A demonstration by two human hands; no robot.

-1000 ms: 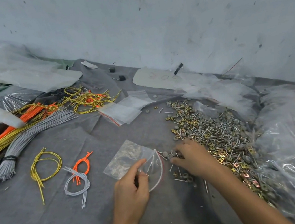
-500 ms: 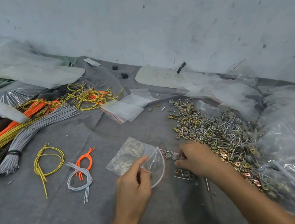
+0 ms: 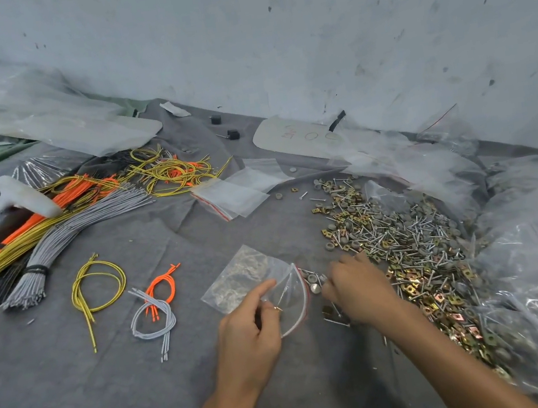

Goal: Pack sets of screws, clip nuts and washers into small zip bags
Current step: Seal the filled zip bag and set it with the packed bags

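left hand (image 3: 244,335) pinching zip bag (image 3: 265,284) mouth, propping it open toward the hardware | right hand (image 3: 359,289) curling fingers over washers (image 3: 313,282) at bag mouth, grip hidden | screw pile (image 3: 404,243) lying just beside, feeding the bag

Both bare forearms reach in from the near edge, angled toward each other around the small zip bag (image 3: 273,293). The left hand (image 3: 248,338) sits at the bag's near side, forefinger stretched over the plastic, thumb pinching its open mouth. The right hand (image 3: 359,289) lies palm down just right of that mouth, fingers curled inward.
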